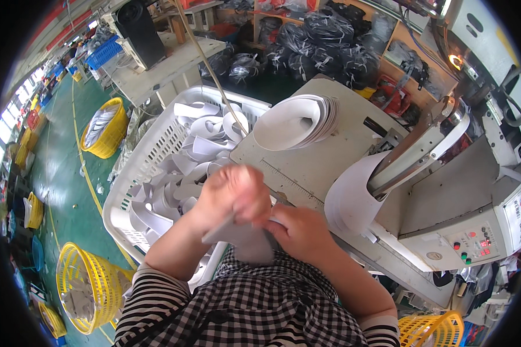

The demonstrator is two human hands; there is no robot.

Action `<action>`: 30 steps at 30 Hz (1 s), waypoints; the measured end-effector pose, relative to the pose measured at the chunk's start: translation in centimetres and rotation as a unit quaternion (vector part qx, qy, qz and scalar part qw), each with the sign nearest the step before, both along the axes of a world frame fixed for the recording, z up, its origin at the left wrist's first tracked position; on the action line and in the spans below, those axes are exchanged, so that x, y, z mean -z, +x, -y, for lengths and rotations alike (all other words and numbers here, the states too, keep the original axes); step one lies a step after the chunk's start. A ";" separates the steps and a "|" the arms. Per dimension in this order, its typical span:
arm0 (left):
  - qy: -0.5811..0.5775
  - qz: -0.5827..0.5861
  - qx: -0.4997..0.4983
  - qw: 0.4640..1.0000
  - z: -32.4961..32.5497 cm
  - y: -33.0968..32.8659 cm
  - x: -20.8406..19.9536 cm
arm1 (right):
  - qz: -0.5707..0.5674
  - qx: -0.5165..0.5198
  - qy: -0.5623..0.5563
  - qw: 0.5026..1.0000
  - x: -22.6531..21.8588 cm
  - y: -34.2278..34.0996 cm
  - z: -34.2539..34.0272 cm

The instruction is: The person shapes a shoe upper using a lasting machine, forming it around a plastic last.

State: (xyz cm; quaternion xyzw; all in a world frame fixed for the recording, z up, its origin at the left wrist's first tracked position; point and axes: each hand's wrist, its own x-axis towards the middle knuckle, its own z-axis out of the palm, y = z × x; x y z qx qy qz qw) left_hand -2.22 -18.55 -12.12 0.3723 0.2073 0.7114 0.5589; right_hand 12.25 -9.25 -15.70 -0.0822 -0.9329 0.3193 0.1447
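In front of my apron, a pale grey-white curved sheet piece is between my hands, blurred by motion. My left hand is closed like a fist at its upper edge, smeared, and its fingertips are hidden. My right hand pinches the piece's right side, thumb on top. Beyond my hands, a nested stack of white curved pieces rests on the machine's table. Another white curved piece hangs around the machine's arm on the right.
A large white perforated basket full of loose curved pieces stands left of the table. Yellow baskets line the green floor. The machine's control panel juts out at right. Black plastic bags fill shelves behind. A thin pole slants over the basket.
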 end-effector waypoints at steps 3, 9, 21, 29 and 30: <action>0.094 -0.115 0.097 0.984 1.2 -0.7 0.2 | 0.036 -0.021 -0.138 0.990 0.1 -0.1 0.6; 0.508 -0.045 0.262 0.820 3.3 -0.1 -6.3 | 0.196 -0.063 -0.245 0.947 9.5 1.6 -3.4; -0.059 -0.414 -0.055 0.907 -2.0 0.3 -0.1 | -0.050 -0.108 -0.783 0.611 4.0 2.0 -3.1; -0.075 -0.402 -0.141 0.901 -3.7 4.1 -1.9 | -0.301 0.157 -0.176 0.924 -0.2 7.8 -1.8; -0.064 -0.470 -0.160 0.866 -3.7 4.5 -2.1 | -0.304 0.163 -0.170 0.923 -1.0 8.1 -1.6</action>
